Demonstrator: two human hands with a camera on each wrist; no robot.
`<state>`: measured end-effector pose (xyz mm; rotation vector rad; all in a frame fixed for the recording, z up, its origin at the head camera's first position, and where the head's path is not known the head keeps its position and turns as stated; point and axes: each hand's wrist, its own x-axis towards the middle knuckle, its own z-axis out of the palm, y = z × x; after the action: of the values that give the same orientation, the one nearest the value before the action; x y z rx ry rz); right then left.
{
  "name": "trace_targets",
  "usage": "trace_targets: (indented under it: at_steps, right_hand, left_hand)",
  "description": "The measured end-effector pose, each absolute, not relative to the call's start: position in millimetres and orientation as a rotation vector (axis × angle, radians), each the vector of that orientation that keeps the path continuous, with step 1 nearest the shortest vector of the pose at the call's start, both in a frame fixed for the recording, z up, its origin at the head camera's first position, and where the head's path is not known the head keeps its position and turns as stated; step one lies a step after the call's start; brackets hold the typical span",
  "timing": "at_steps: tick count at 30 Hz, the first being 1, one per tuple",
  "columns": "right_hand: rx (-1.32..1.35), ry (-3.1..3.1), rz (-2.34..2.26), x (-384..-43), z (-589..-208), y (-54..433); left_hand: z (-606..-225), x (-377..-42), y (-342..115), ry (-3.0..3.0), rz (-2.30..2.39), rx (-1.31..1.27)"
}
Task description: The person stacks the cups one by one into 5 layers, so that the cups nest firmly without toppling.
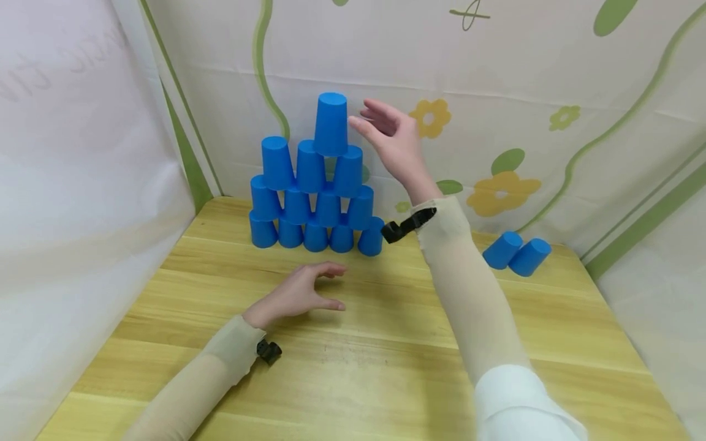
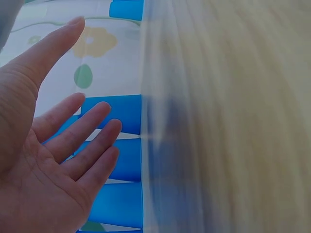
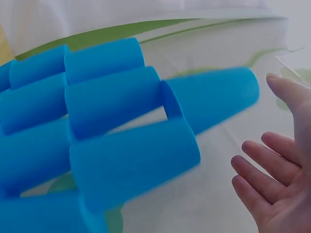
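Note:
Blue plastic cups stand upside down in a stepped pyramid, with several in the bottom row, several above those, and three in the third row. A single top cup straddles the middle and right cups of that third row. My right hand is just right of the top cup, fingers loosely bent and holding nothing; the right wrist view shows a small gap between the thumb and this cup. Lower down, my left hand hovers in front of the pyramid, thumb and fingers spread apart, palm bare in the left wrist view.
Two more blue cups lean side by side at the table's right rear. The wooden table meets a white cloth backdrop with flowers and green vines. Another white cloth hangs along the left side.

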<state>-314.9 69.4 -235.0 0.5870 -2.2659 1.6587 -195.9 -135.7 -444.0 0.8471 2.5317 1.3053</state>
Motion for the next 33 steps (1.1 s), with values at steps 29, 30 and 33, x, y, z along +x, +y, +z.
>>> trace_targets:
  at_steps: [29,30,33]
  right_hand:
    - [0.162,-2.517,1.509,-229.2,-388.1,264.6]
    - [0.148,-2.524,1.493,-224.9,-392.5,270.2]
    - [0.112,-2.531,1.453,-211.9,-405.0,286.1]
  left_hand:
    - [-446.1,-206.4,-91.7,2.435,1.336,0.874]
    - [-446.1,-206.4,-88.7,2.423,1.339,0.887]
    - [-445.6,-206.2,-78.9,2.399,1.337,0.934]
